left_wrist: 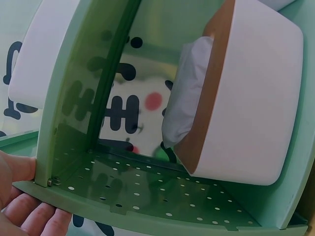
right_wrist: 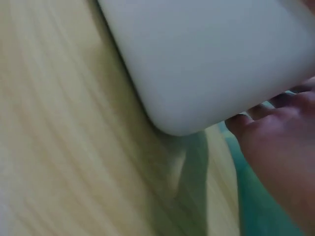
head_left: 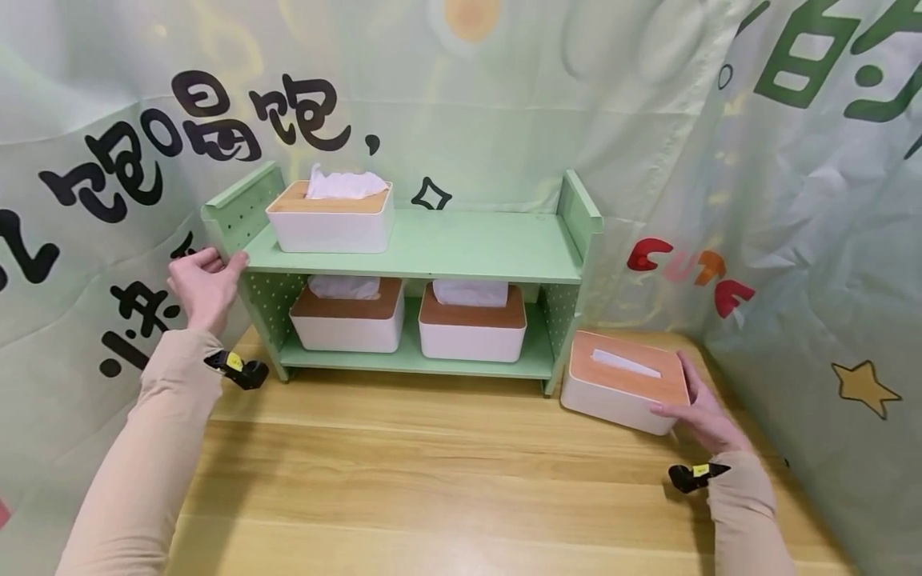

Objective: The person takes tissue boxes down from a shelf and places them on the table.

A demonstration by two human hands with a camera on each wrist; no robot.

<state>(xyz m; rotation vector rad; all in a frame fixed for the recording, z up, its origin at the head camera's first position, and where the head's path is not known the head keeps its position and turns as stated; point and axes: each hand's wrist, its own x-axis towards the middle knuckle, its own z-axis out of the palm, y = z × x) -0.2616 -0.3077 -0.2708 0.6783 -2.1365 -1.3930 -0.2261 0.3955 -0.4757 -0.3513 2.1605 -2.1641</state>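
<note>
My left hand (head_left: pixel 206 290) grips the left side of a green two-tier shelf (head_left: pixel 461 240), at the front edge of the upper board. In the left wrist view the thumb lies on one side of the perforated side panel (left_wrist: pixel 147 189) and the fingers on the other. At the shelf's right, a white tissue box (head_left: pixel 615 404) with a wood-coloured lid sits on the table, slightly angled. A pale slot shows in its lid, with no tissue standing up. My right hand (head_left: pixel 709 416) holds this box by its right end, thumb at the front and fingers behind.
One tissue box (head_left: pixel 334 230) stands on the upper tier at left. Two more, a left one (head_left: pixel 349 332) and a right one (head_left: pixel 471 340), stand on the lower tier. A printed cloth (head_left: pixel 504 96) hangs behind and beside the wooden table (head_left: pixel 432 464).
</note>
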